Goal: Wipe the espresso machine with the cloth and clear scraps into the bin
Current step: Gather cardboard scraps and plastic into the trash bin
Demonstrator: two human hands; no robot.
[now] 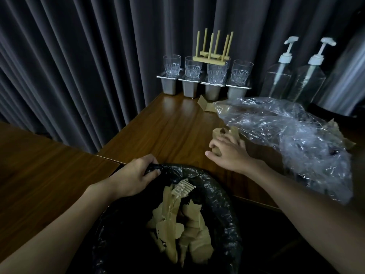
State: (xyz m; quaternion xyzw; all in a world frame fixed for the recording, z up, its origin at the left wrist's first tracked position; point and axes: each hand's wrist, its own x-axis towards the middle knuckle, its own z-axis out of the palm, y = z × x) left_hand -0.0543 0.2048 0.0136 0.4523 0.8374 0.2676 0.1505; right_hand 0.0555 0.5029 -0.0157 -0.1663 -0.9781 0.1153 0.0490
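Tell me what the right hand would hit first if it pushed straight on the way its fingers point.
The right hand grips the cardboard scraps; past them lies bare table, then likely the metal containers, depth unclear.

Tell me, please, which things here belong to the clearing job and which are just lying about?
Job: bin liner, gripped by the left hand; cardboard scraps held by the right hand; torn cardboard inside it; probably the clear plastic.
Lying about: glasses, steel containers, wooden rack, pump bottles.
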